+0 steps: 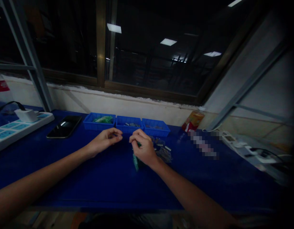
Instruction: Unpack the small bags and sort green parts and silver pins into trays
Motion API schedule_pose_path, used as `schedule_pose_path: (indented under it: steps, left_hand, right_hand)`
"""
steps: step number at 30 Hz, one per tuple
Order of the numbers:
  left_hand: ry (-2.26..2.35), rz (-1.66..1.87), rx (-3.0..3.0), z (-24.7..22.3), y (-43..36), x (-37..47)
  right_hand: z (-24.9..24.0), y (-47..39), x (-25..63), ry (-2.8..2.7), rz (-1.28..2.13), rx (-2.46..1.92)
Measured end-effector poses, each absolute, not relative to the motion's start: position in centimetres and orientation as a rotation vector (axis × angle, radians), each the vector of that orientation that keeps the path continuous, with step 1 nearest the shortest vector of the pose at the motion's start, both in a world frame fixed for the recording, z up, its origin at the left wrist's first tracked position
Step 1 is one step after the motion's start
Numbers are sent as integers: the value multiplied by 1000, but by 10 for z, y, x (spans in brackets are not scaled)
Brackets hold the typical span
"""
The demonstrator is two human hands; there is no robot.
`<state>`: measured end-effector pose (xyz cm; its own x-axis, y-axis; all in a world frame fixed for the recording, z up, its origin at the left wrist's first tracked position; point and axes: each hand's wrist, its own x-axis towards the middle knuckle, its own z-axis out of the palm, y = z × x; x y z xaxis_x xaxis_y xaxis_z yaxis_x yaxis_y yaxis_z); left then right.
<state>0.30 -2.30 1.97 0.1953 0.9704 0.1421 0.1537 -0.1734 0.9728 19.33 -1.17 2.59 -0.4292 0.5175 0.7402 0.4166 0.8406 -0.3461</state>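
Note:
My right hand (144, 148) is closed, fingers curled together, over the middle of the blue table. Green plastic (135, 162), like a small bag, shows between its fingers and hangs below the palm. To the left, my left hand (105, 140) is held with thumb and bent fingers apart and nothing visible between them. Just behind and right of my right hand lies a heap of small metal parts (164, 152) with clear plastic; my wrist hides part of it.
Three blue trays stand along the back: the left tray (89, 125) with green bags, the middle tray (120, 128) with small metal pieces, the right tray (150, 131) with small parts. Around them are a phone (64, 127), power strip (22, 127), drink bottle (194, 120) and cables on the right.

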Motion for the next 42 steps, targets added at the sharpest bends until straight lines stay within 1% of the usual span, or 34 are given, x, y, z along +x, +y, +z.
schedule_pose_path:
  steps: [7,13,16,21,26,29,32,34,36,38,42]
  left_hand:
    - [1118,756,2272,7,-31,10]
    - [1226,449,2457,14,-43,9]
    - [1241,358,2554,15,-45,9]
    - [1271,471,2447,15,-41,9]
    - [1256,863,2391,21,-35,6]
    - [1244,1035,2435,24,-36,5]
    - [1235,1164,2534,25,-38,6]
    - [1222,1233,2584,24,-38,5]
    - [1202,1284,2611,23,-38,5]
    - [1214,1307,2615,22,-38,4]
    - [1303,1331,2548,21,-36,3]
  right_hand:
    - [19,-11,186,-2290,302,-820]
    - [27,-21,185,-2350,236,-889]
    - [30,-25,186,-2376,228,-894]
    - [26,-25,185,-2376,302,-881]
    - [23,-17,184,-2158,479,-943]
    - [23,-12,183,-2030,714,-1014]
    - [22,-9,181,-1833,1064,-1048]
    - [22,-10,179,-1675,1288,-997]
    - [22,-11,177,-1524,1429,-906]
    - [23,-13,176,-1423,1465,-837]
    - [23,-11,176,-1373,1342,-865]
